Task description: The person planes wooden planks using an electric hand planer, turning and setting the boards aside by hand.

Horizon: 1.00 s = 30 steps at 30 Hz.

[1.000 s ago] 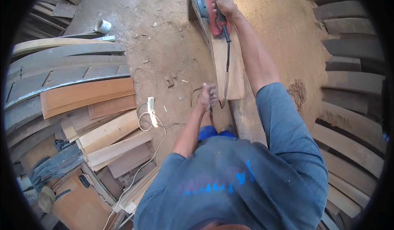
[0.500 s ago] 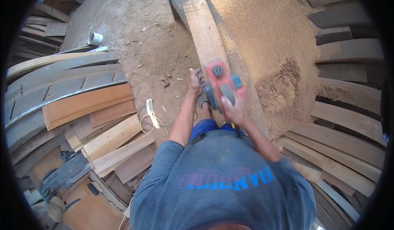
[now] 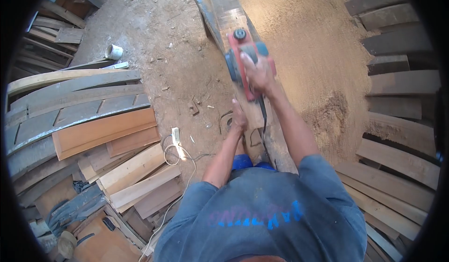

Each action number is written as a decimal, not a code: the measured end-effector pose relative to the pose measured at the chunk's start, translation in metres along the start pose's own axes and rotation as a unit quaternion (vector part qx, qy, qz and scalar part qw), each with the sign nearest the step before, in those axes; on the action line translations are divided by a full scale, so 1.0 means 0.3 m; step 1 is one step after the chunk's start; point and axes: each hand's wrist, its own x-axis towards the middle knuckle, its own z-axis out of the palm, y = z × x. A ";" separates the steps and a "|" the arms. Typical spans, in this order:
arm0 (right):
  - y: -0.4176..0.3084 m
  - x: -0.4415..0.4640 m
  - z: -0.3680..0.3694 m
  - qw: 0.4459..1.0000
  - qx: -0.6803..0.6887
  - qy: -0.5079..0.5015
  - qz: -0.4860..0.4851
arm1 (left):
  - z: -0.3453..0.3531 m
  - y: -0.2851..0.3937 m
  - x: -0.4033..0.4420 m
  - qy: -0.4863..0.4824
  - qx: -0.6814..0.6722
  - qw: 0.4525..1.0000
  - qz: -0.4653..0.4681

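The red planer (image 3: 245, 50), blurred, with a black knob (image 3: 239, 33) and blue-grey side parts, was over the pale board (image 3: 254, 115). My right hand (image 3: 260, 76) was clamped round it; my left hand (image 3: 239, 117) was beside the board's near end, its grip unclear to me.
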 end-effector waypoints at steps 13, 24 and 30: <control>-0.077 0.493 -0.010 0.998 0.002 0.000 0.062 | -0.034 0.025 -0.006 0.023 0.286 0.958 -0.021; 0.138 -0.528 -0.188 0.993 0.003 -0.067 0.092 | -0.124 -0.142 0.122 0.029 0.128 0.991 0.017; 0.186 -1.003 -0.220 0.995 0.003 -0.035 0.094 | -0.084 -0.072 0.060 0.021 0.145 0.989 -0.019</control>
